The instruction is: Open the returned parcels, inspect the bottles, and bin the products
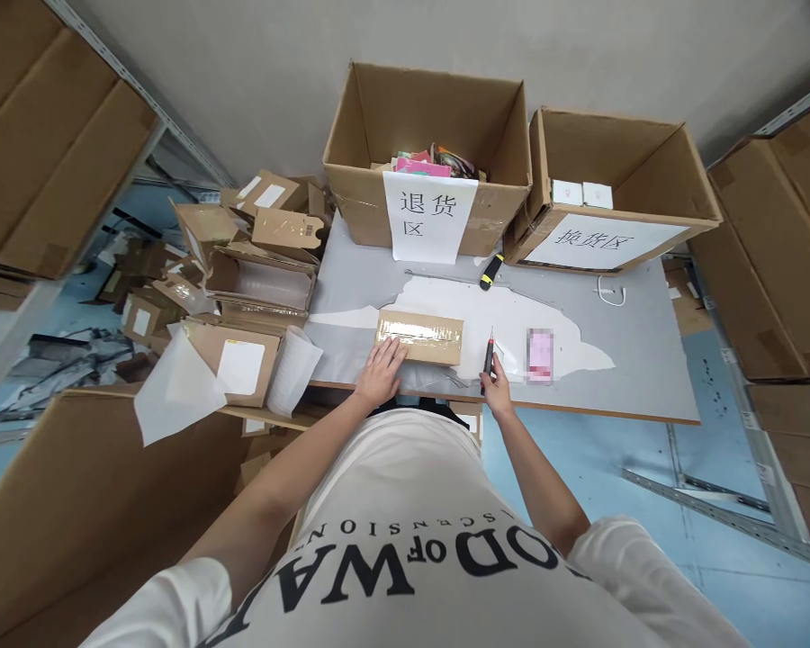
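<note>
The pink item [540,355] on the table [648,360] is blurred and cannot be made out. The left hand [380,372] lies flat, fingers spread, on the near left end of the taped parcel [420,337] (mid-table). Just right of the parcel, the right hand [496,385] pinches a thin cutter [489,355], blade pointing away.

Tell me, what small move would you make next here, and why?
Probably bring the cutter in the right hand over to the box. Tape covers the box's top, the left hand already rests on its near edge, and the cutter is held apart from it, tip pointing away.
</note>
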Available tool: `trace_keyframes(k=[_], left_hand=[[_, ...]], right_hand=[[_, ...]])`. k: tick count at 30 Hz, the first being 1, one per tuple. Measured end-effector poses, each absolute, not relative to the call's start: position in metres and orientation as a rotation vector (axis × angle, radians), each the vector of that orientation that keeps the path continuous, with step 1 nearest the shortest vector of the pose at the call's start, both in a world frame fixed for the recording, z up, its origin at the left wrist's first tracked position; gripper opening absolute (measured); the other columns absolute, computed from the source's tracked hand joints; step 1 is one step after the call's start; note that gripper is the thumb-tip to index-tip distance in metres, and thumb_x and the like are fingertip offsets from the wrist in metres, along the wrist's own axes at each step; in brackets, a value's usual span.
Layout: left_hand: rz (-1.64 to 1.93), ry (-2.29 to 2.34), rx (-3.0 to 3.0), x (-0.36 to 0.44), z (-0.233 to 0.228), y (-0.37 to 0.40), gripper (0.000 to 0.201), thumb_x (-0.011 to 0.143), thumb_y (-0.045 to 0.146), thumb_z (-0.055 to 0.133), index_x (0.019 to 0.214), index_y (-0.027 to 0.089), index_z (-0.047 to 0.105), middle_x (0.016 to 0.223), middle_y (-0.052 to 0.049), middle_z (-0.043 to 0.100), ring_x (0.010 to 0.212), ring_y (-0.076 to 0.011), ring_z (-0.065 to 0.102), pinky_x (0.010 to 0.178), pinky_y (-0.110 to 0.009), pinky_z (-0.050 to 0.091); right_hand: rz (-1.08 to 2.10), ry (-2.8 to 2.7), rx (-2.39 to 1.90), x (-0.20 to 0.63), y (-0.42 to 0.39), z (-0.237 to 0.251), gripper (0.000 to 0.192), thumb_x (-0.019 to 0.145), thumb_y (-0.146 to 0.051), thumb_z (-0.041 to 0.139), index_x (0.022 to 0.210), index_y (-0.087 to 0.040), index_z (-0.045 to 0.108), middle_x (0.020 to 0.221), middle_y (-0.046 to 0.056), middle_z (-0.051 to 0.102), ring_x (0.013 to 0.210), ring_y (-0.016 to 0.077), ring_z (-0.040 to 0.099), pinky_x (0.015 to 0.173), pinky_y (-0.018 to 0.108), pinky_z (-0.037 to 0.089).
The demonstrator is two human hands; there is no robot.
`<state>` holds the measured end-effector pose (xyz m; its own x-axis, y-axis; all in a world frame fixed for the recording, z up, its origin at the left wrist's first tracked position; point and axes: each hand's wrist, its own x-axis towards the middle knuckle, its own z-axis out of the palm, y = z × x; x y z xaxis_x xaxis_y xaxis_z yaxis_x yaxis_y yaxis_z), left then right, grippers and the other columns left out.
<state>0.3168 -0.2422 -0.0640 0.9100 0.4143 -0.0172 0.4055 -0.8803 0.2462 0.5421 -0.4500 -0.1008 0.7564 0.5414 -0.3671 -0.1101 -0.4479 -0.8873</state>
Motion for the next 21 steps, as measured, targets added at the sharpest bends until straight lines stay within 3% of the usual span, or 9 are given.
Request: trace_keyframes(k=[3, 7, 13, 21], left_hand=[[0.041, 0.637, 2.828, 0.318, -0.061, -0.244, 0.070, 0.082, 0.024, 0.053, 0.147, 0.015, 0.030, 0.156, -0.014, 0.023, 0.146, -0.0302, 0.015, 0.116, -0.048, 0.019], [0.031, 0.658, 2.815, 0.319, -0.060, -0.245, 0.071, 0.081, 0.023, 0.053, 0.148, 0.016, 0.030, 0.157, -0.013, 0.022, 0.146, -0.0297, 0.014, 0.116, -0.048, 0.019], [0.043, 0.657, 2.801, 0.320, -0.062, -0.246, 0.070, 0.082, 0.022, 0.052, 0.148, 0.016, 0.030, 0.157, -0.013, 0.021, 0.146, -0.0299, 0.014, 0.115, -0.048, 0.019], [0.049, 0.671, 2.790, 0.322, -0.062, -0.246, 0.073, 0.081, 0.021, 0.053, 0.149, 0.017, 0.027, 0.157, -0.013, 0.021, 0.146, -0.0300, 0.014, 0.115, -0.048, 0.019]], right_hand=[[0.751, -0.349, -1.910, 0.545, -0.448, -0.104, 0.078, 0.078, -0.039, 0.053, 0.150, -0.024, 0.027, 0.135, 0.011, 0.051, 0.065, 0.0101, 0.049, 0.062, 0.029, 0.049], [0.688, -0.447, -1.975, 0.553, -0.443, -0.111, 0.074, 0.078, -0.037, 0.053, 0.147, -0.019, 0.034, 0.130, 0.013, 0.055, 0.084, 0.0172, 0.058, 0.075, 0.035, 0.052], [0.536, -0.671, -2.125, 0.569, -0.434, -0.122, 0.063, 0.082, -0.035, 0.050, 0.141, -0.015, 0.042, 0.131, 0.015, 0.054, 0.116, 0.0273, 0.051, 0.099, 0.047, 0.042], [0.535, -0.768, -2.450, 0.575, -0.419, -0.130, 0.058, 0.084, -0.025, 0.043, 0.141, -0.012, 0.042, 0.123, 0.016, 0.055, 0.111, 0.0271, 0.054, 0.098, 0.041, 0.043]])
